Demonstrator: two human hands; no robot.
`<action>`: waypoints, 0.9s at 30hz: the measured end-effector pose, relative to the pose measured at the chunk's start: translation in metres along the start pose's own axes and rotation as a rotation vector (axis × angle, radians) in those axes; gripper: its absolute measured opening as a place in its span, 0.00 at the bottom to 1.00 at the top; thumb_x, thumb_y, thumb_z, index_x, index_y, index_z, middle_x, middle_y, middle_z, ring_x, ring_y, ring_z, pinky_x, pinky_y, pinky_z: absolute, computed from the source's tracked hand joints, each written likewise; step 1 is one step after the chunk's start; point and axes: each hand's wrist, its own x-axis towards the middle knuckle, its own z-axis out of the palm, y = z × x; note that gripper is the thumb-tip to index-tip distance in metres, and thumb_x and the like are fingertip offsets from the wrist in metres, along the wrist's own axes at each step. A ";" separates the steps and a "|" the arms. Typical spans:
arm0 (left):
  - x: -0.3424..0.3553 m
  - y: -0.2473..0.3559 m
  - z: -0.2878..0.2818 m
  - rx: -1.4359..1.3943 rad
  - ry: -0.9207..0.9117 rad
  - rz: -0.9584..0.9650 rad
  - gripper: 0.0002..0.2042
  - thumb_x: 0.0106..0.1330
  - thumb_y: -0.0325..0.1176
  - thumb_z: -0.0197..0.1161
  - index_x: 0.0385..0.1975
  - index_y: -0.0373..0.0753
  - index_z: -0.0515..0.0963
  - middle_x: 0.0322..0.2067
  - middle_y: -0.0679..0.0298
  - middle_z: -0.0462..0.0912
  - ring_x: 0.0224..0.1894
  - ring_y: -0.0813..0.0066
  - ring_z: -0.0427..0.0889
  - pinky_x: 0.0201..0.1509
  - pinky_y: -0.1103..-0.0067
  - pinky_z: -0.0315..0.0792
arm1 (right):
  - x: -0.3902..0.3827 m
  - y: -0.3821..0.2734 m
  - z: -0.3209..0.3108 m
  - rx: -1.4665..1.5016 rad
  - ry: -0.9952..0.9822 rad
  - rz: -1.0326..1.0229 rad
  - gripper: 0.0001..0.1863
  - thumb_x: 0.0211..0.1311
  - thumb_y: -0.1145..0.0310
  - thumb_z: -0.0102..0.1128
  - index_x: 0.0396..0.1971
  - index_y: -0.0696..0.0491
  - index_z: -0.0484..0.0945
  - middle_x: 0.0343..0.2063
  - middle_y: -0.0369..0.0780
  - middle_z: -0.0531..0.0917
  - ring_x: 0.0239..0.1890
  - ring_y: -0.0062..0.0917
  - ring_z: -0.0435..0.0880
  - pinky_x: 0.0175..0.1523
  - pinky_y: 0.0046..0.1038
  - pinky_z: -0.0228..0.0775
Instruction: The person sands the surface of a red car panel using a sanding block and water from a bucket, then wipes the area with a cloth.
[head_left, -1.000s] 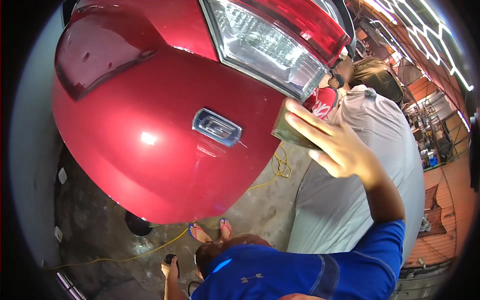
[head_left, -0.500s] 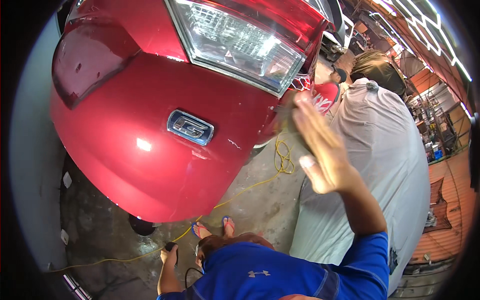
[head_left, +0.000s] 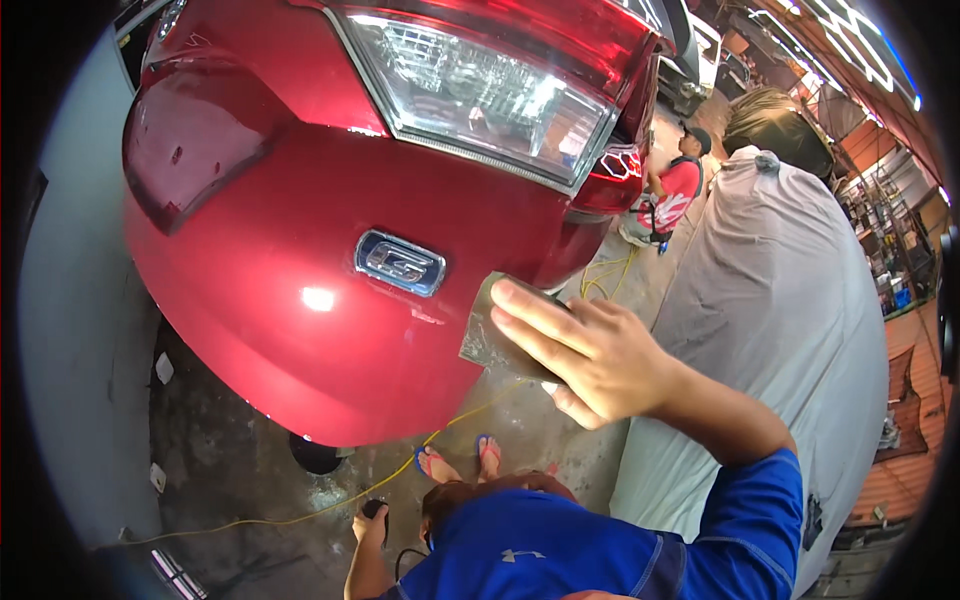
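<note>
My right hand (head_left: 600, 355) holds a grey-green sheet of sandpaper (head_left: 485, 325) at the right edge of a red vehicle's body panel (head_left: 350, 360). Two fingers lie along the sheet, and my thumb is below it. Whether the sheet touches the paint is hard to tell. Just left of it sits a chrome and blue emblem (head_left: 400, 262), with a pale scratch mark (head_left: 426, 317) under it. Low down, away from the panel, my left hand (head_left: 368, 528) is closed around a small black object (head_left: 375, 509) whose kind I cannot make out.
A clear and red lamp (head_left: 480, 95) is set above the emblem. To the right stands a large shape under a grey cover (head_left: 760, 330). A person in a red shirt (head_left: 675, 190) is beyond it. A yellow cord (head_left: 310, 512) runs across the concrete floor.
My right hand has come left and down from beside the lamp, bringing the sandpaper over the panel's edge. The view has shifted slightly. My left hand still holds the black object.
</note>
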 end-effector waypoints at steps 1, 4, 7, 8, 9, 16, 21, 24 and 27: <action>-0.004 0.002 -0.002 0.033 0.010 -0.025 0.34 0.53 0.55 0.79 0.52 0.34 0.86 0.49 0.40 0.89 0.55 0.41 0.88 0.61 0.57 0.80 | -0.003 0.011 -0.001 -0.068 0.049 -0.016 0.46 0.50 0.66 0.59 0.75 0.59 0.68 0.79 0.49 0.64 0.75 0.37 0.74 0.58 0.37 0.78; 0.008 -0.027 -0.002 0.046 0.052 -0.064 0.34 0.52 0.55 0.79 0.51 0.33 0.86 0.47 0.41 0.90 0.54 0.41 0.89 0.60 0.57 0.81 | 0.005 0.015 0.003 -0.097 0.134 -0.041 0.48 0.51 0.64 0.63 0.78 0.52 0.66 0.81 0.41 0.62 0.63 0.30 0.79 0.53 0.34 0.78; 0.006 -0.026 0.001 0.001 0.104 -0.031 0.33 0.53 0.54 0.79 0.50 0.31 0.86 0.46 0.40 0.90 0.53 0.39 0.88 0.59 0.57 0.81 | 0.004 -0.010 -0.007 -0.181 -0.081 -0.102 0.49 0.51 0.65 0.67 0.80 0.35 0.67 0.81 0.37 0.64 0.32 0.29 0.82 0.48 0.33 0.80; 0.006 -0.026 0.000 -0.020 0.131 -0.022 0.33 0.53 0.54 0.79 0.50 0.30 0.86 0.46 0.40 0.90 0.53 0.39 0.88 0.59 0.57 0.81 | 0.005 0.001 -0.008 -0.163 -0.011 -0.021 0.48 0.52 0.65 0.67 0.79 0.33 0.67 0.81 0.34 0.64 0.36 0.31 0.81 0.49 0.33 0.80; 0.010 -0.028 -0.008 -0.023 0.047 -0.028 0.34 0.53 0.55 0.79 0.50 0.30 0.86 0.46 0.40 0.90 0.53 0.38 0.88 0.59 0.57 0.81 | 0.004 0.011 -0.008 -0.134 0.061 0.069 0.47 0.53 0.65 0.67 0.78 0.31 0.67 0.81 0.32 0.64 0.39 0.33 0.80 0.50 0.34 0.79; 0.016 -0.015 0.000 -0.086 0.056 -0.004 0.36 0.55 0.56 0.79 0.52 0.27 0.85 0.48 0.37 0.88 0.55 0.37 0.87 0.61 0.57 0.80 | 0.007 -0.007 -0.025 -0.314 -0.013 0.077 0.42 0.60 0.65 0.64 0.78 0.48 0.68 0.80 0.39 0.64 0.72 0.43 0.70 0.79 0.47 0.55; 0.003 -0.017 0.007 -0.136 0.116 -0.022 0.29 0.55 0.51 0.79 0.48 0.31 0.86 0.44 0.40 0.90 0.51 0.41 0.90 0.57 0.58 0.81 | 0.021 -0.012 -0.037 -0.291 -0.177 0.054 0.40 0.66 0.64 0.60 0.79 0.55 0.65 0.81 0.47 0.61 0.83 0.42 0.58 0.86 0.48 0.39; -0.002 -0.025 0.012 -0.170 0.076 -0.064 0.27 0.55 0.49 0.79 0.46 0.33 0.87 0.42 0.41 0.91 0.49 0.42 0.90 0.55 0.58 0.81 | 0.031 -0.007 -0.035 -0.228 -0.159 0.014 0.40 0.68 0.63 0.60 0.79 0.56 0.64 0.81 0.48 0.60 0.84 0.43 0.57 0.86 0.47 0.39; 0.003 -0.047 0.022 -0.142 0.098 -0.099 0.27 0.54 0.49 0.79 0.46 0.33 0.87 0.42 0.42 0.91 0.48 0.41 0.90 0.55 0.59 0.82 | 0.087 -0.009 -0.033 -0.171 -0.197 -0.092 0.41 0.71 0.59 0.60 0.80 0.57 0.60 0.82 0.47 0.57 0.84 0.43 0.55 0.86 0.47 0.39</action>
